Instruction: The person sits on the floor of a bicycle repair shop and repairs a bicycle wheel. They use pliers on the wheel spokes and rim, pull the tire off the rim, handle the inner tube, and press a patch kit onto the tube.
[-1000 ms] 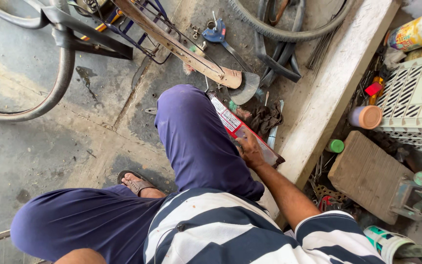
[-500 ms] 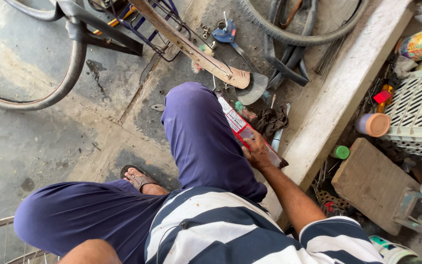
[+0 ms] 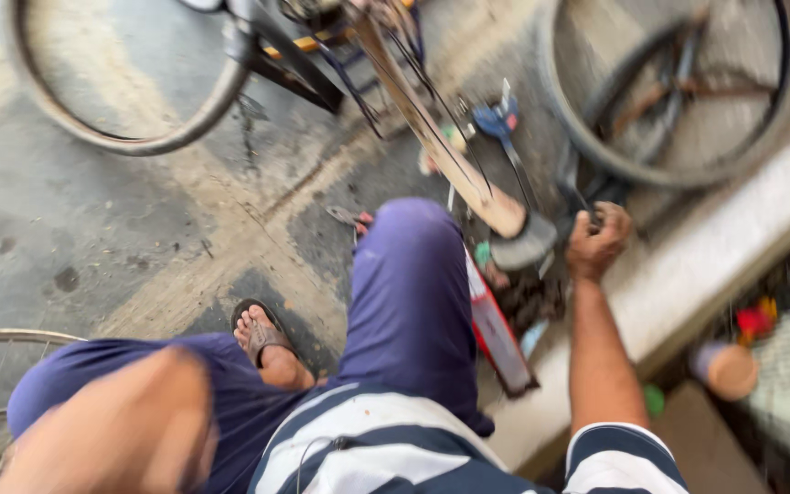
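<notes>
Right hand (image 3: pixel 599 242) is seen right of centre, curled into a fist around something dark, too blurred to be identified, beside a wooden handle (image 3: pixel 432 137). Left hand is not shown; only a blurred forearm (image 3: pixel 107 430) is seen lower left.

Probably bicycle repair workshop — wheels (image 3: pixel 130 101), scattered tools (image 3: pixel 497 123)

One head-worn view looks steeply down, close over the person's lap (image 3: pixel 404 302) and floor (image 3: pixel 93 229).
</notes>
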